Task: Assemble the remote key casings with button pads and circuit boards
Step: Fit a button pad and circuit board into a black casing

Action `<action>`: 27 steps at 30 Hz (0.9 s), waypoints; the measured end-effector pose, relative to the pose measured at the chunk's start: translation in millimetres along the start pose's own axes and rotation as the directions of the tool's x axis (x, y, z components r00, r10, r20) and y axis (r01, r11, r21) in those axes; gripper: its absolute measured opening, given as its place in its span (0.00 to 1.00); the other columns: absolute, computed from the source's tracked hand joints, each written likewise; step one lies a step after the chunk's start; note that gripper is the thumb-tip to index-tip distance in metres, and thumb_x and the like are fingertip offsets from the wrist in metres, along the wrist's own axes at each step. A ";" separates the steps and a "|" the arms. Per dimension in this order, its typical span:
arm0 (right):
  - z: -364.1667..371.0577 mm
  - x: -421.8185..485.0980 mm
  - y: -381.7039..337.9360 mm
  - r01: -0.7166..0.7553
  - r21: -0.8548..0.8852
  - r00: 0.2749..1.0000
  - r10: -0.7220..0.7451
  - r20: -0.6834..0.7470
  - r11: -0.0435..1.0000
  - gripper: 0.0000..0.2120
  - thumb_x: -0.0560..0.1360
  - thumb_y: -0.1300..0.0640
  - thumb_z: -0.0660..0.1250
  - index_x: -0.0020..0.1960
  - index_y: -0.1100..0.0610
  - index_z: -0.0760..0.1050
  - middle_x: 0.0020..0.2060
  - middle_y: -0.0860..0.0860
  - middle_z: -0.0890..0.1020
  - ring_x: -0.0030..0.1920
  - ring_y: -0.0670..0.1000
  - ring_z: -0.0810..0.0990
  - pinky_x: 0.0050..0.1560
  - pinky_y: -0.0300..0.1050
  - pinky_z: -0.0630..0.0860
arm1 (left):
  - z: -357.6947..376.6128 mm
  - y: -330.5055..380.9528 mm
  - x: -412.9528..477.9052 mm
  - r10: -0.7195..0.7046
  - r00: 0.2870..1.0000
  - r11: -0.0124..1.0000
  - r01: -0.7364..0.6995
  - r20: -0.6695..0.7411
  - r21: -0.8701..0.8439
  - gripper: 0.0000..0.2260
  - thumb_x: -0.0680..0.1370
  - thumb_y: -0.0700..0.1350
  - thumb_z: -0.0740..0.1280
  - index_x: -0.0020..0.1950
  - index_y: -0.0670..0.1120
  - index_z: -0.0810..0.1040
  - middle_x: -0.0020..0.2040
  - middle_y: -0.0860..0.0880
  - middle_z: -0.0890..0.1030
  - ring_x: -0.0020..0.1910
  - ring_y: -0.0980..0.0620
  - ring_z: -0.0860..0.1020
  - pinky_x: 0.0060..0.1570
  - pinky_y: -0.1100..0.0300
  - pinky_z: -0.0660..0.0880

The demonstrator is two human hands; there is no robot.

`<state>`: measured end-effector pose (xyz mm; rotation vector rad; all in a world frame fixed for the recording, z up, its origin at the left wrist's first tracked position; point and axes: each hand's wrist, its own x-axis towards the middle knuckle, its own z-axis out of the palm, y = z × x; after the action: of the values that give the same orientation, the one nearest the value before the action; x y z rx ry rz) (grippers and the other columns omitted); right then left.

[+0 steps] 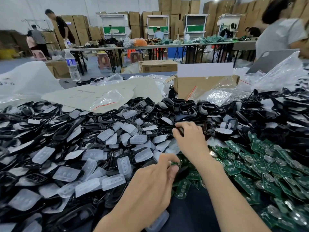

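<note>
A broad heap of black key casings (65,131) covers the worktable from the left edge to the far right. Translucent button pads (66,174) lie thick over its left and middle parts. To the right, near the person, green circuit boards (267,166) lie in their own pile, many showing round silver contacts. Behind the heaps an open cardboard box (200,87) stands at the centre back, with clear plastic bags (275,76) crumpled beside it on the right. A pale flat sheet (100,96) rests on the casings to its left. A water bottle (71,66) stands upright farther back on the left. The right hand (189,139) reaches forward over the middle of the heap, fingers curled around a small black casing piece (181,130). The left hand (150,183) is nearer, at the edge of the green pile, with thumb and fingertips pinching a single green circuit board (175,163).
</note>
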<state>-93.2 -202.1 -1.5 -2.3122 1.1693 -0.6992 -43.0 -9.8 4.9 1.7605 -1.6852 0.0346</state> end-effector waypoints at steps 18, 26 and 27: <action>1.8 29.8 -19.0 0.098 0.021 0.991 -0.096 -0.094 0.995 0.14 0.84 0.54 0.58 0.66 0.53 0.75 0.61 0.53 0.78 0.60 0.55 0.75 0.61 0.55 0.74 | -37.2 -39.8 20.2 -0.517 0.706 0.765 0.127 -0.484 -0.632 0.08 0.85 0.49 0.57 0.61 0.57 0.73 0.41 0.52 0.82 0.32 0.54 0.79 0.33 0.64 0.76; 23.3 94.5 -43.9 0.280 -0.400 0.906 -0.103 0.410 0.872 0.20 0.85 0.52 0.59 0.76 0.52 0.67 0.69 0.59 0.73 0.69 0.64 0.69 0.63 0.60 0.70 | -39.7 -58.8 17.9 -0.624 0.632 0.715 0.223 -0.460 -0.663 0.15 0.86 0.45 0.57 0.73 0.53 0.66 0.47 0.54 0.82 0.38 0.56 0.79 0.37 0.62 0.77; 22.8 98.6 -43.2 0.279 -0.416 0.904 -0.091 0.418 0.866 0.19 0.84 0.52 0.60 0.74 0.53 0.69 0.68 0.59 0.74 0.68 0.64 0.69 0.62 0.59 0.70 | -39.8 -59.2 17.7 -0.630 0.634 0.704 0.221 -0.449 -0.675 0.14 0.86 0.45 0.58 0.71 0.54 0.67 0.47 0.54 0.83 0.39 0.55 0.80 0.38 0.62 0.78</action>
<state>-2.9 -256.7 29.7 -2.8233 1.0087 0.0137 29.5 -10.7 16.7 1.4023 -0.5961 -0.0635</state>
